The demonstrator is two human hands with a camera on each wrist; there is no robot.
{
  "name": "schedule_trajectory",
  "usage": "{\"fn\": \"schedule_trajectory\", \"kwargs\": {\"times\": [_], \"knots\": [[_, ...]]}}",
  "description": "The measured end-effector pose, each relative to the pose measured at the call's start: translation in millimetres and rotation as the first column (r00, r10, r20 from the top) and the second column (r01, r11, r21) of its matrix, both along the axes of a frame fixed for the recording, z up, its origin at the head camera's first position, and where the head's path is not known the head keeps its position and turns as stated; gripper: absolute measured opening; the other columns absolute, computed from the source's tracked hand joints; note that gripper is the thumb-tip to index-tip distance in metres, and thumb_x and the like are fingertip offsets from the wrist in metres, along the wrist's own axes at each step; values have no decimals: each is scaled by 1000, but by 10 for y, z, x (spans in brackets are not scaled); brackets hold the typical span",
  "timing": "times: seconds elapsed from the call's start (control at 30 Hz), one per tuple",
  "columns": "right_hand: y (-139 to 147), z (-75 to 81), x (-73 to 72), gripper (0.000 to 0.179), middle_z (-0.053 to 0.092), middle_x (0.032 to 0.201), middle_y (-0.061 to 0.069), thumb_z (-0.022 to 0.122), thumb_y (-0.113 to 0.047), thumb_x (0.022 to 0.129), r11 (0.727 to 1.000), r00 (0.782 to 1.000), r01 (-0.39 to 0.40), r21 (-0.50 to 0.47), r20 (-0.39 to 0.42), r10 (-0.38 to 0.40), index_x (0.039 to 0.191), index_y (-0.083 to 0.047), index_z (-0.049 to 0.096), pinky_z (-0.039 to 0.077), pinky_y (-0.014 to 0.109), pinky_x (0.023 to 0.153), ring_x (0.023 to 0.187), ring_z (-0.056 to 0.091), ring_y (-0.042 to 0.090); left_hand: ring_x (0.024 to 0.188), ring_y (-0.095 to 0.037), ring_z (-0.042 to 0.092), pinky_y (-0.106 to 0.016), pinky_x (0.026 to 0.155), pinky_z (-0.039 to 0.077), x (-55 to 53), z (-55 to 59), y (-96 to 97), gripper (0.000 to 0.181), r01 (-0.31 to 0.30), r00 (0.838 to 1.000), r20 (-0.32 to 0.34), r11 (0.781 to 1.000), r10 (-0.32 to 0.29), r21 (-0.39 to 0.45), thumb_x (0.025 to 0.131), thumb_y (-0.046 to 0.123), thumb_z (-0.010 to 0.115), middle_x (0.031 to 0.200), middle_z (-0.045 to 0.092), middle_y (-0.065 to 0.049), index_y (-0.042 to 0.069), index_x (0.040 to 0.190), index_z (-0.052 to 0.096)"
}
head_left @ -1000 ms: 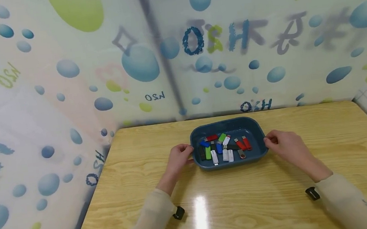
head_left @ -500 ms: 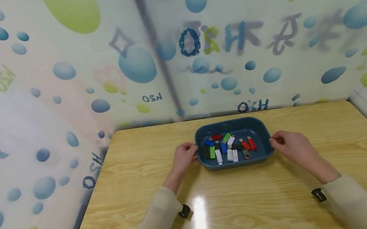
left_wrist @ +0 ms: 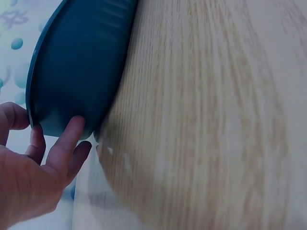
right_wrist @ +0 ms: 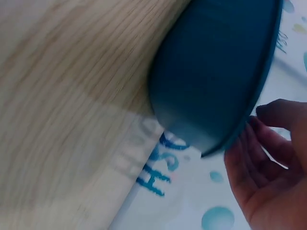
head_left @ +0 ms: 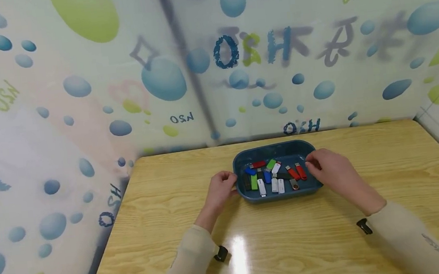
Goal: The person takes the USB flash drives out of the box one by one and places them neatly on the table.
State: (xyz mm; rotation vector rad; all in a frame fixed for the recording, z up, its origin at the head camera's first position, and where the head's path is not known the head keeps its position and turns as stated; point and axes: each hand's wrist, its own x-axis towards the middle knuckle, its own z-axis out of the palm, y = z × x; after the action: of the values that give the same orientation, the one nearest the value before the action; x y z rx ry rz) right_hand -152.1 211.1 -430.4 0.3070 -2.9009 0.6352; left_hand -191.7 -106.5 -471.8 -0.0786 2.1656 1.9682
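Observation:
A dark blue plastic tray (head_left: pixel 281 149) stands on the wooden table, holding several USB flash drives in red, green, blue, white and black. My left hand (head_left: pixel 218 193) grips its left end; the left wrist view shows the thumb at the rim and fingertips against the outer wall. Over the right end of the tray hovers my right hand (head_left: pixel 338 176), thumb and fingers loosely bent with nothing seen between them. Nearest to it lies a red flash drive (head_left: pixel 301 171), a second red flash drive (head_left: pixel 293 173) beside that one. In the right wrist view the rim hides some fingertips.
The light wooden table (head_left: pixel 294 240) runs back to a patterned wall cloth (head_left: pixel 214 88) with blue and green drops. Black wrist straps sit on both sleeves. A bright reflection marks the table in front of the tray.
The tray slid slightly right with both hands on it, then stopped. My right hand has since let go of the right rim and moved left over the tray. My left hand stays at its end.

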Motion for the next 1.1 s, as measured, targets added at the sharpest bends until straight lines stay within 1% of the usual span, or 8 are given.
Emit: {"fn": "schedule_trajectory", "kwargs": {"times": [0.2, 0.3, 0.4, 0.53, 0.6, 0.8, 0.97, 1.1], "knots": [[-195, -73, -161, 14, 69, 88, 16, 69, -8, 97, 993, 999, -28, 111, -21, 31, 100, 5, 73, 59, 47, 68, 76, 64, 28, 93, -20, 56, -42, 81, 63, 5, -20, 27, 19, -4, 1000, -1, 1000, 4, 5, 104, 9, 55, 105, 55, -9, -10, 108, 60], [-248, -103, -228, 15, 65, 78, 14, 70, -9, 97, 987, 1000, -22, 160, 22, 19, 91, 5, 71, 57, 44, 63, 70, 61, 27, 93, -19, 56, -41, 79, 64, 5, -29, 37, 20, -1, 1000, -5, 1000, 1, 1, 104, 9, 55, 106, 54, -9, -10, 108, 61], [-286, -124, -272, 23, 56, 67, 9, 71, -11, 96, 979, 997, -20, 202, 77, 4, 79, 2, 65, 51, 39, 55, 60, 54, 23, 92, -18, 56, -39, 78, 64, 19, -19, 51, 21, -2, 1000, -5, 1000, 2, -3, 103, 9, 55, 107, 54, -9, -11, 108, 60], [-318, -156, -302, 30, 52, 60, 6, 70, -11, 96, 976, 994, -28, 215, 112, 4, 69, -2, 60, 47, 36, 50, 54, 51, 20, 92, -18, 56, -37, 78, 64, 35, -2, 64, 20, -17, 1000, 1, 1000, 17, -6, 103, 9, 56, 107, 54, -9, -10, 107, 61], [-332, -168, -308, 30, 52, 60, 6, 70, -10, 96, 975, 993, -33, 220, 118, 6, 69, -2, 60, 49, 37, 49, 53, 52, 20, 92, -18, 56, -37, 79, 64, 33, 2, 64, 19, -24, 1000, 1, 1000, 24, -3, 102, 9, 56, 108, 54, -10, -9, 107, 60], [-371, -193, -343, 22, 54, 62, 8, 67, -4, 95, 968, 989, -43, 248, 149, 6, 74, 2, 64, 54, 39, 51, 55, 54, 20, 94, -19, 55, -38, 81, 63, 30, -7, 54, 19, -29, 1000, -5, 999, 29, -13, 103, 10, 56, 109, 54, -11, -9, 107, 60], [-385, -214, -360, 18, 55, 65, 8, 64, 3, 94, 967, 988, -66, 247, 155, 28, 76, 2, 65, 52, 37, 52, 56, 51, 21, 93, -19, 55, -38, 80, 64, 41, -3, 51, 19, -29, 999, -13, 999, 29, -23, 102, 9, 56, 108, 55, -11, -9, 106, 60], [-387, -219, -372, 16, 56, 66, 8, 63, 3, 94, 967, 987, -68, 246, 159, 29, 78, 2, 65, 51, 36, 52, 57, 49, 21, 92, -19, 55, -39, 80, 64, 44, 7, 47, 19, -33, 999, -14, 999, 32, -31, 102, 10, 56, 109, 55, -11, -8, 106, 61]]}}
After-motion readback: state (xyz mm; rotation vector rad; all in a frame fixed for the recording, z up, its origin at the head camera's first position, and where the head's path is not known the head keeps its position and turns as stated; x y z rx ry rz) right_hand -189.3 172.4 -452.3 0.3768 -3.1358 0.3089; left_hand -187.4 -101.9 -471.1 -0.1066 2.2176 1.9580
